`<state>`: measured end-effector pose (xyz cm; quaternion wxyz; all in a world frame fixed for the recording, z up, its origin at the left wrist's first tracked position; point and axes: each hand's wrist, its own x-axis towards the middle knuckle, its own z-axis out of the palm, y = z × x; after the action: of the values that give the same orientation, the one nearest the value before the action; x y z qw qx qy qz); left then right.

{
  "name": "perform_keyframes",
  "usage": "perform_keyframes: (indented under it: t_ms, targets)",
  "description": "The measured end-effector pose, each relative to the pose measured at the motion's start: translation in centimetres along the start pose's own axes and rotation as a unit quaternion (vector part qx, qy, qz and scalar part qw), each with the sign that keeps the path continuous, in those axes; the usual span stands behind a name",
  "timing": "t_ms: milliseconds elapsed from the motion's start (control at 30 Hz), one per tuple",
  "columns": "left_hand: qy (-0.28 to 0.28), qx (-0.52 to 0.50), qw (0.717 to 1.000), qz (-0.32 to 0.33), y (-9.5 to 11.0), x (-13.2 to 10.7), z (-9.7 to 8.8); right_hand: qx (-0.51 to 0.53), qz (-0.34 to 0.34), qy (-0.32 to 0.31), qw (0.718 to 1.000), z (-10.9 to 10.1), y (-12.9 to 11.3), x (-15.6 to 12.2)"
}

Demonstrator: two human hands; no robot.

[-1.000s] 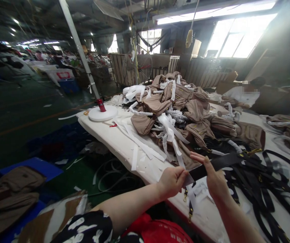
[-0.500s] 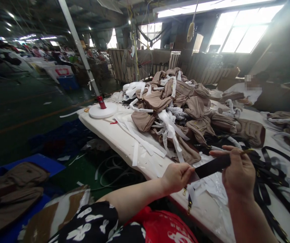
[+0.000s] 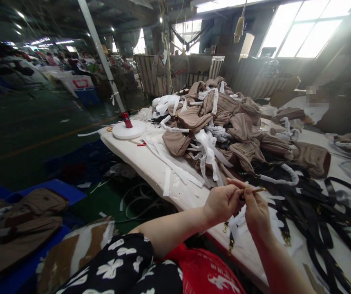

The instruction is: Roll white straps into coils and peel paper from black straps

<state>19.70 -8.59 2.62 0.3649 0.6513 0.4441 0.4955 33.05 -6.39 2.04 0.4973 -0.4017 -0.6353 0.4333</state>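
My left hand (image 3: 221,203) is closed in a pinch, close against my right hand (image 3: 256,212), above the table's front edge. Only a small dark bit of the black strap (image 3: 242,196) shows between the fingertips; the rest is hidden. From my right hand's closed thumb and fingers a thin gold-coloured metal piece (image 3: 259,190) sticks out to the right. Below the hands, white paper strips (image 3: 233,230) and a gold clip (image 3: 231,248) on a short black strap hang at the table edge. To the right lie several black straps (image 3: 316,228) with gold clips.
A heap of taupe bags (image 3: 224,106) with white-wrapped handles covers much of the white table (image 3: 150,171). A red can (image 3: 126,120) stands on a round white disc (image 3: 137,130) beside a slanted pole (image 3: 101,53). Bottom left, a blue bin (image 3: 74,200) holds more bags.
My right hand has moved left and up to my left hand. The length of black strap stretched between them is now mostly out of sight. The view has shifted slightly.
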Motion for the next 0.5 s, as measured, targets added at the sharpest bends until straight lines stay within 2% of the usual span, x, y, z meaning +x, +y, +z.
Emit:
perform_keyframes:
  t_ms: [167, 267, 367, 433, 500]
  targets:
    - [-0.028, -0.052, 0.997, -0.051, -0.9, -0.5, -0.4, 0.007, 0.008, -0.020, 1.000, -0.5, 1.6, -0.7]
    - [-0.093, -0.107, 0.987, -0.078, -1.7, -0.9, -0.7, -0.012, 0.025, 0.019, 0.999, -0.9, 2.0, -1.2]
    - [-0.162, -0.177, 0.962, -0.130, -2.3, -1.3, -0.7, -0.075, 0.020, 0.075, 0.994, -1.5, 1.7, -1.6]
    - [-0.168, -0.204, 0.951, -0.162, -2.6, -1.6, -0.6, -0.099, 0.023, 0.080, 0.992, -1.9, 1.6, -1.7]
    - [-0.154, -0.220, 0.947, -0.177, -2.9, -1.7, -0.2, -0.094, 0.040, 0.054, 0.993, -2.2, 1.5, -1.7]
